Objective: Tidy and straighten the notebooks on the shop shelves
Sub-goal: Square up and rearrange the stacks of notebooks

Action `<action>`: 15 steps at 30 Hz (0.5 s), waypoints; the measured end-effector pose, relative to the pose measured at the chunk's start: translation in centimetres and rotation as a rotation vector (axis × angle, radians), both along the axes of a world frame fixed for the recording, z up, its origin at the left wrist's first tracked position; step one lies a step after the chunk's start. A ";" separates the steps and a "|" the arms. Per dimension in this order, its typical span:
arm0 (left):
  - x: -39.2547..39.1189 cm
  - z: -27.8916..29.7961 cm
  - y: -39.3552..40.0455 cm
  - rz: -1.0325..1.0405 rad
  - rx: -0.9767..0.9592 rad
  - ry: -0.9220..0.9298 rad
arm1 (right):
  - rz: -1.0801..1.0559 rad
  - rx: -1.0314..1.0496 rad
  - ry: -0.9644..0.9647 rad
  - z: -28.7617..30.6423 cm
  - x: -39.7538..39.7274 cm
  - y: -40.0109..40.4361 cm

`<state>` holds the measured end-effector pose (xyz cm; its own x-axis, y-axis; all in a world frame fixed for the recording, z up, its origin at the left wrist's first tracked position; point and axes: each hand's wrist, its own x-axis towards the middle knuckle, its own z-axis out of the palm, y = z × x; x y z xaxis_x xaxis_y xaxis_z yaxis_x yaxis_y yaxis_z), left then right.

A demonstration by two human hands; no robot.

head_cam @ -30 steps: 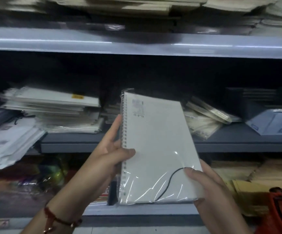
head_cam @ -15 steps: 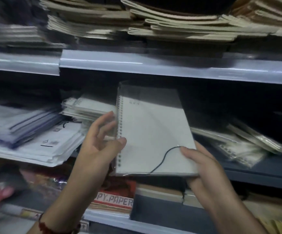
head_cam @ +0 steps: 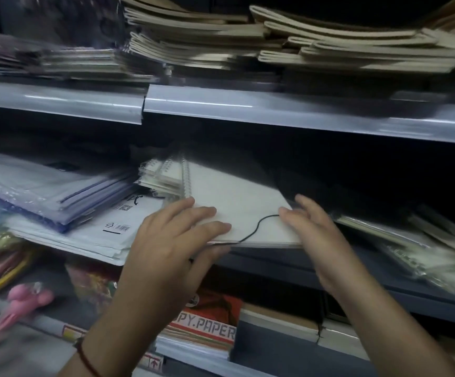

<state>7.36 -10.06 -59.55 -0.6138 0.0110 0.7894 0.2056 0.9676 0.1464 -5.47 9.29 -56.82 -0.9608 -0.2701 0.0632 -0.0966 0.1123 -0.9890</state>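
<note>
My left hand lies on the near left corner of the white spiral notebook, fingers straight and a little apart on its cover, thumb tucked under the front edge, so the corner is pinched between them. A red cord bracelet circles that wrist. My right hand meets the notebook's near right corner with fingers straight and loosely spread against its side edge; whether the thumb grips underneath I cannot tell. The notebook, wrapped in clear plastic with a thin black elastic cord curling across its cover, lies flat on the middle shelf, its front edge over the shelf lip, its wire spine beside a small stack of spiral notebooks to the left. Further left sit white paper packs under blue-edged folders. To the right, more wrapped notebooks slant. Below, a pack reads "PY.PAPER". Above, tan notebooks crowd the upper shelf.
</note>
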 end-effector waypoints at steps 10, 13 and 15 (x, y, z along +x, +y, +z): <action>-4.0 1.3 -0.9 0.132 -0.032 0.056 | 0.011 0.585 0.987 -1.0 0.1 -2.5; -5.7 1.9 -2.6 0.179 -0.106 0.023 | 0.007 0.574 0.976 -1.0 -1.5 -4.2; -6.6 2.3 -3.4 0.229 -0.157 0.008 | 0.015 0.588 0.963 -0.9 -2.1 -5.1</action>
<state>0.79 -13.47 -57.28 -0.6078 -0.0050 0.7941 -0.0207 0.9997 -0.0096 -7.57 4.18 -57.76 -0.5770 -0.5130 0.6355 -0.7958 0.5283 -0.2961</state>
